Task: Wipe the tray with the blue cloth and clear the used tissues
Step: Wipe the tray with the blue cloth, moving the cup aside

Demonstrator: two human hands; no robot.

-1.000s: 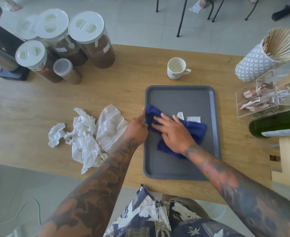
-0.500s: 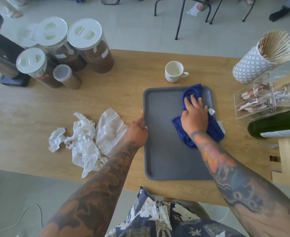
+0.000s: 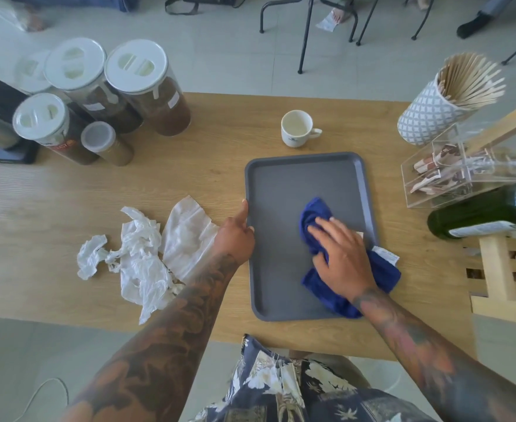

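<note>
A grey tray point(image 3: 281, 184) lies on the wooden table in front of me. A bunched blue cloth point(image 3: 316, 216) rests on its right half and hangs over the right rim. My right hand point(image 3: 342, 254) presses flat on the cloth with fingers spread. My left hand point(image 3: 235, 236) sits at the tray's left rim, thumb along the edge and fingers curled against it. Crumpled white used tissues point(image 3: 141, 254) lie on the table to the left of the tray, partly under my left forearm.
A white cup point(image 3: 296, 127) stands just beyond the tray. Several lidded jars point(image 3: 141, 86) crowd the far left. At the right are a holder of wooden sticks point(image 3: 433, 108), a clear sachet box point(image 3: 464, 175), a green bottle point(image 3: 488, 211) and a wooden rack point(image 3: 500, 269).
My right hand has dragged the blue cloth from the tray's far right corner back toward me, to the near right part. My left hand stays at the left rim.
</note>
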